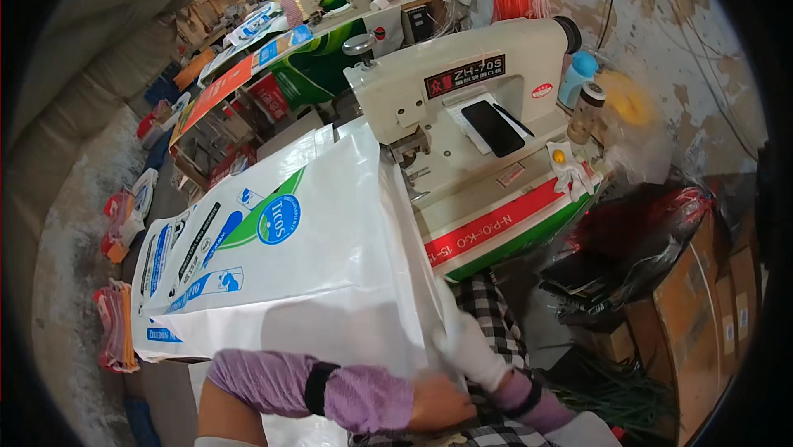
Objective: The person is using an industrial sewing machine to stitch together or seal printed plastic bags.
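Observation:
A stack of white woven sacks (pixel 330 273) with blue and green print lies beside a cream industrial sewing machine (pixel 462 75), the near right edge by the needle area. My left hand (pixel 442 401), at the end of a purple sleeve with a black band, is low at the sacks' near right corner, over my checked apron. It is blurred, and its fingers cannot be made out. My right hand (pixel 475 352), in a white glove, is beside the sacks' right edge. Motion smears its fingers, so whether they grip the edge is unclear.
On the machine bed lie a black phone (pixel 493 127) and a pen (pixel 514 119). A jar (pixel 587 112) and a blue bottle (pixel 578 75) stand to the right. Cardboard boxes (pixel 681 323) and dark plastic (pixel 607 257) crowd the right side. Farther back, a person (pixel 291 9) sits by another machine.

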Motion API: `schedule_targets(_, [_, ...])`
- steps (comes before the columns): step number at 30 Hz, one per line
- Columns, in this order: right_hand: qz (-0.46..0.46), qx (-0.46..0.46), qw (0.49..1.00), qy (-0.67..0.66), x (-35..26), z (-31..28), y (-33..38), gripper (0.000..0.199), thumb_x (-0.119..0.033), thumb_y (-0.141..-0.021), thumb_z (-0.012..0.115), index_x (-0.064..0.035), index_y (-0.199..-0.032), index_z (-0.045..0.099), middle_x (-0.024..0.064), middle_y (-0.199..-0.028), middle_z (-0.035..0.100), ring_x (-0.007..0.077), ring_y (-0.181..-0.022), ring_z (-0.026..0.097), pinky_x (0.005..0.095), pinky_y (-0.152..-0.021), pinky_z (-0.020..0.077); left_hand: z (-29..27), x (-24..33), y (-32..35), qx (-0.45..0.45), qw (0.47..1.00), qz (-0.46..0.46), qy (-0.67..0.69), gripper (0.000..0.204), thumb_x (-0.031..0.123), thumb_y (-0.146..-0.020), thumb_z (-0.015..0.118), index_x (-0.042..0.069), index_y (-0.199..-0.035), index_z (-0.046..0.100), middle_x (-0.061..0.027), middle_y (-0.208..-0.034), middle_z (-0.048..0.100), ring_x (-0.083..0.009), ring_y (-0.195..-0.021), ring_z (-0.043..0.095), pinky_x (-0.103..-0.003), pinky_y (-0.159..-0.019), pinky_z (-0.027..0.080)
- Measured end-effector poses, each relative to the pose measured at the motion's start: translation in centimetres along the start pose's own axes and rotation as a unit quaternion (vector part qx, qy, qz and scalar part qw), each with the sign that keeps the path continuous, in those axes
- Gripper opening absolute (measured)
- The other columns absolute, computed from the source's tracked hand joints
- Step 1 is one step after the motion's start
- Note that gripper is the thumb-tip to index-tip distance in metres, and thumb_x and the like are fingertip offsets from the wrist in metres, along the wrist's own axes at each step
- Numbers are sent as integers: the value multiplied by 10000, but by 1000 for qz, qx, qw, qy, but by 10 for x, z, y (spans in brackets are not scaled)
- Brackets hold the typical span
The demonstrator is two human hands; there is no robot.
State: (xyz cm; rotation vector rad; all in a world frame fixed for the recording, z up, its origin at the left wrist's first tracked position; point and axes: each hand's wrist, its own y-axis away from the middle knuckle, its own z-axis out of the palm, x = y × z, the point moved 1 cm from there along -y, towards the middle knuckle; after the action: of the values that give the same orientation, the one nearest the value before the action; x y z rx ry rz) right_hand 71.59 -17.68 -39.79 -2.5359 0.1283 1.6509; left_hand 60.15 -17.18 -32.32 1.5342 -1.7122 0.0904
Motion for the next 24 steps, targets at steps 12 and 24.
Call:
schedule_targets(12, [-28, 97, 994, -35, 41, -7, -81, 624, -1, -793, 446, -109, -1403, 363, 243, -686, 548, 412, -658, 570, 479, -616, 451, -233, -100, 156, 206, 901, -159, -347, 327, 111, -595, 643, 178, -909, 701, -67, -729, 660, -266, -786, 631, -434, -965, 417])
schedule_targets(24, [50, 48, 997, 21, 47, 6, -152, 513, -92, -825, 497, -13, -1329, 433, 236, -1058, 623, 359, -951, 616, 433, -826, 486, -92, -49, 41, -68, 986, -111, -105, 643, 127, -587, 668, 62, -1204, 500, -127, -1222, 522, -295, -1217, 454, -501, -972, 370])
